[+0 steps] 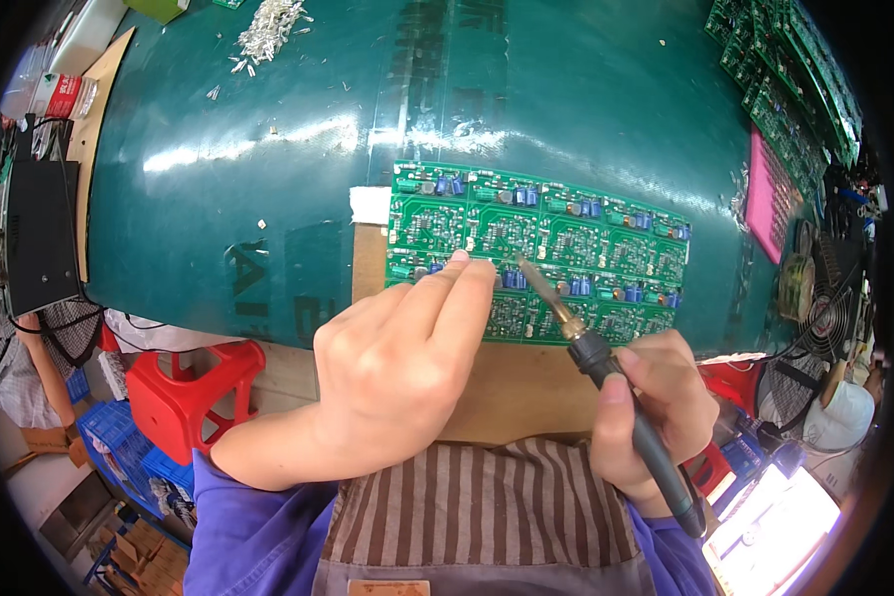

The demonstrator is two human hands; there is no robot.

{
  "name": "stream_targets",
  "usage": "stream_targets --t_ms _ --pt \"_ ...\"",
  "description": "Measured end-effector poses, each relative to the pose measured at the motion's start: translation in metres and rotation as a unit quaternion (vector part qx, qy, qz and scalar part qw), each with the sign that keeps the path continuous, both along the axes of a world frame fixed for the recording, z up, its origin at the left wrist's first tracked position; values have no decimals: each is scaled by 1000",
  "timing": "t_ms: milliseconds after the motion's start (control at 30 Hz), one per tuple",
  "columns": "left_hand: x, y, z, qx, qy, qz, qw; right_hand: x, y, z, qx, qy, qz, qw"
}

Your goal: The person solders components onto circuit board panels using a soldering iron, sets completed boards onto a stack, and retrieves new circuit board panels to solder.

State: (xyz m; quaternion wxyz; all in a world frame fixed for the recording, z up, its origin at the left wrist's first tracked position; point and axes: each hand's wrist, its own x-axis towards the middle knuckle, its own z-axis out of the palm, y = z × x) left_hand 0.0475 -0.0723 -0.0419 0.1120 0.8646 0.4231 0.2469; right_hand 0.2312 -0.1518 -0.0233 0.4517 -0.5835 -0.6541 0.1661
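Note:
A green circuit board panel (576, 234) made up of several repeated sections lies in front of me, crowded with blue, green and white components. My left hand (395, 360) reaches over its left part, fingers pressed together and fingertips down on the board's middle row. Whatever they may pinch is hidden beneath them. In my right hand (670, 392) is a soldering iron (592, 352) with a dark handle, held like a pen. Its metal tip points up and left, over the board just right of my left fingertips; whether it touches is hard to tell.
Brown cardboard (521, 387) sits under the board on the green mat (268, 199). Small clear parts (271, 32) are heaped at the far left. Stacked circuit boards (800, 84) and a pink tray (767, 199) line the right side. A black box (40, 233) stands left, above a red stool (194, 387).

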Motion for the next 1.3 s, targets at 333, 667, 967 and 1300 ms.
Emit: stream_targets --t_ms 333,667,967,1300 --pt "1 2 2 11 15 -8 1000 2 3 0 22 -15 24 999" --pt "5 7 9 -2 30 -26 999 3 5 3 14 -40 47 998" --pt "20 -6 3 34 -21 -41 998 31 -15 -3 39 -28 -28 998" --pt "41 -9 3 31 40 -28 998 34 -13 -4 23 7 -35 999"
